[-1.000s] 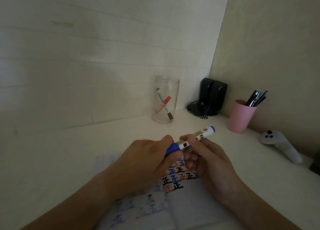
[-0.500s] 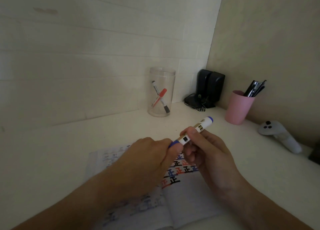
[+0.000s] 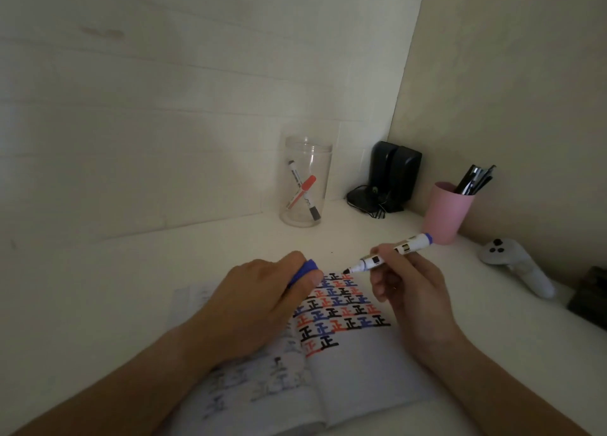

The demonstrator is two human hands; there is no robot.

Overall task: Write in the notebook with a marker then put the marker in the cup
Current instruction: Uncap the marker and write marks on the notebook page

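An open notebook [image 3: 358, 366] lies on the white desk, its right page carrying rows of black, red and blue characters. My right hand [image 3: 407, 287] grips a blue marker [image 3: 391, 251], uncapped, its tip pointing left just above the page's top edge. The marker's blue cap [image 3: 305, 269] sits pinched in my left hand [image 3: 262, 301], which rests over the left page. A clear cup [image 3: 307, 186] stands at the back by the wall with a red marker and a black marker inside.
A pink cup [image 3: 445, 214] of dark pens stands at the back right. Black speakers [image 3: 391, 176] with a cable fill the corner. A white controller [image 3: 515, 261] and a dark box [image 3: 591, 301] lie along the right wall.
The cap has come off the marker: my left hand drew it away to the left while my right hand kept the marker body. The tip is now bare.
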